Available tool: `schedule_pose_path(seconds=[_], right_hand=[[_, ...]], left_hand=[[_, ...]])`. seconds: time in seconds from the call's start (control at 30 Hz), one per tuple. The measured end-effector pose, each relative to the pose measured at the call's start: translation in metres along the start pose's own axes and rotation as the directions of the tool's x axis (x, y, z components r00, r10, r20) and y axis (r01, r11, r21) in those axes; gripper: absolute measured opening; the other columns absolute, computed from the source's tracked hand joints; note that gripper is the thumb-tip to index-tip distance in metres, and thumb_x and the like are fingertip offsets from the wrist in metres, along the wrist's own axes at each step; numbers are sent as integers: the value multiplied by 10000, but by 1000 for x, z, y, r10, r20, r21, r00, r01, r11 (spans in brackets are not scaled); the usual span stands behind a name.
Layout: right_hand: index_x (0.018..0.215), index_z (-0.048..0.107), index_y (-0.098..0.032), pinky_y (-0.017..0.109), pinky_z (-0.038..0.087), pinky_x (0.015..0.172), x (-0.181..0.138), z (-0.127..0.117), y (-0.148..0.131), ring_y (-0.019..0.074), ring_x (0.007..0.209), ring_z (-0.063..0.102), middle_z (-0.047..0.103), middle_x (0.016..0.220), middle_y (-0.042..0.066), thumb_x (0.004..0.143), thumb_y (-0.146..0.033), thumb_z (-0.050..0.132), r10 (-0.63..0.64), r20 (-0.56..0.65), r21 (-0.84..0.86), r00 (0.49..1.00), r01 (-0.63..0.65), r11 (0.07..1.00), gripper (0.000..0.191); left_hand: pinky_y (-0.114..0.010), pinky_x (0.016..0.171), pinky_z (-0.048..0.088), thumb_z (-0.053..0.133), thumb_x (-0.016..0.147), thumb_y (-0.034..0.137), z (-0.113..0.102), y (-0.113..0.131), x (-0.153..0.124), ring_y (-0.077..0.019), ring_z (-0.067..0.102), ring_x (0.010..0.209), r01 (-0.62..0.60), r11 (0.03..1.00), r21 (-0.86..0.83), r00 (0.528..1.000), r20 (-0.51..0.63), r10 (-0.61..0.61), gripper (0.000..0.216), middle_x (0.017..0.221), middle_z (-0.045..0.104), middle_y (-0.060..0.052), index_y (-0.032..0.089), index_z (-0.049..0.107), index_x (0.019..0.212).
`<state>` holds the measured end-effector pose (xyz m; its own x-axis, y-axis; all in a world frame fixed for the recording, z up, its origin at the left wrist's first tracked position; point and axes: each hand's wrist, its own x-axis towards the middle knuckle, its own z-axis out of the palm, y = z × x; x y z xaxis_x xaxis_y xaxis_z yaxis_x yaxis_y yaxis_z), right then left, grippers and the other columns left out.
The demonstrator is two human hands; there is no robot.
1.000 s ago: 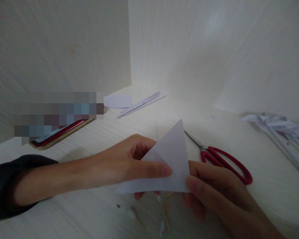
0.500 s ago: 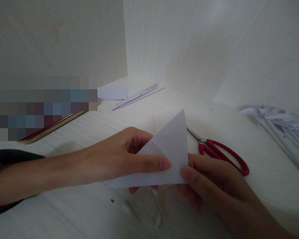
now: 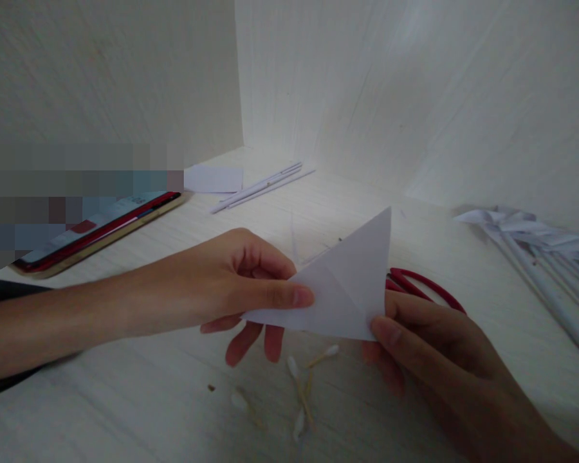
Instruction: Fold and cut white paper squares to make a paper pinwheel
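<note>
I see my left hand (image 3: pixel 222 289) and right hand (image 3: pixel 415 341) pinching the folded paper triangle (image 3: pixel 347 289), long edge running left-right, apex pointing up and away.

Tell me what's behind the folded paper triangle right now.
Red-handled scissors lie on the table behind the paper triangle. Only their handle loops show past its right edge. Everything forward of the loops, blades included, is covered by the sheet.
</note>
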<state>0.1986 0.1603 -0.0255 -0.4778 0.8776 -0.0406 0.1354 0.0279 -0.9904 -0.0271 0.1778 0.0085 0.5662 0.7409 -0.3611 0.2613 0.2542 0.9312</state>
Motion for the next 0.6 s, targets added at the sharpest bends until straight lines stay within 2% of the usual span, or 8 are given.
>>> schedule_pose_path(seconds=[0.07, 0.17, 0.37, 0.5, 0.6], right_hand=[[674, 634, -222, 220, 309, 429, 0, 1, 1, 108, 501, 457, 508, 560, -8, 884, -416, 581, 1, -7, 18, 1000, -1, 1000, 291], [691, 638, -224, 220, 318, 431, 0, 0, 0, 112, 514, 469, 520, 587, -2, 878, -403, 589, 10, 2, 2, 1000, -10, 1000, 263], [642, 624, -262, 238, 283, 385, 1, -1, -2, 123, 459, 455, 504, 525, -3, 867, -426, 590, -14, -5, -84, 1000, 14, 996, 280], [630, 623, -281, 245, 295, 387, 1, -1, -2, 133, 460, 470, 500, 514, -1, 866, -432, 584, -8, 4, -107, 1000, 9, 994, 282], [655, 638, -285, 254, 296, 390, 1, -2, 0, 145, 474, 481, 507, 522, 6, 862, -458, 579, 26, 24, -111, 999, -23, 994, 275]], left_hand=[[-131, 282, 204, 587, 814, 374, -3, 1, -1, -67, 507, 356, 14, 1000, 28, 999, 30, -15, 272, 592, 682, -24, 182, 724, 678], [-129, 306, 280, 566, 830, 345, -9, 3, -3, -77, 548, 397, 51, 997, 52, 993, 107, -57, 259, 662, 710, -36, 189, 738, 715], [-150, 376, 404, 604, 813, 299, -18, 8, -7, -108, 620, 492, 122, 992, 10, 971, 205, -122, 174, 763, 735, -34, 211, 754, 817], [-188, 356, 409, 621, 799, 291, -19, 9, -9, -129, 606, 436, 171, 985, -3, 968, 186, -168, 161, 719, 733, -40, 214, 748, 736], [-195, 366, 423, 642, 782, 281, -20, 8, -9, -142, 617, 441, 159, 987, 5, 972, 173, -157, 151, 702, 731, -48, 210, 734, 687]])
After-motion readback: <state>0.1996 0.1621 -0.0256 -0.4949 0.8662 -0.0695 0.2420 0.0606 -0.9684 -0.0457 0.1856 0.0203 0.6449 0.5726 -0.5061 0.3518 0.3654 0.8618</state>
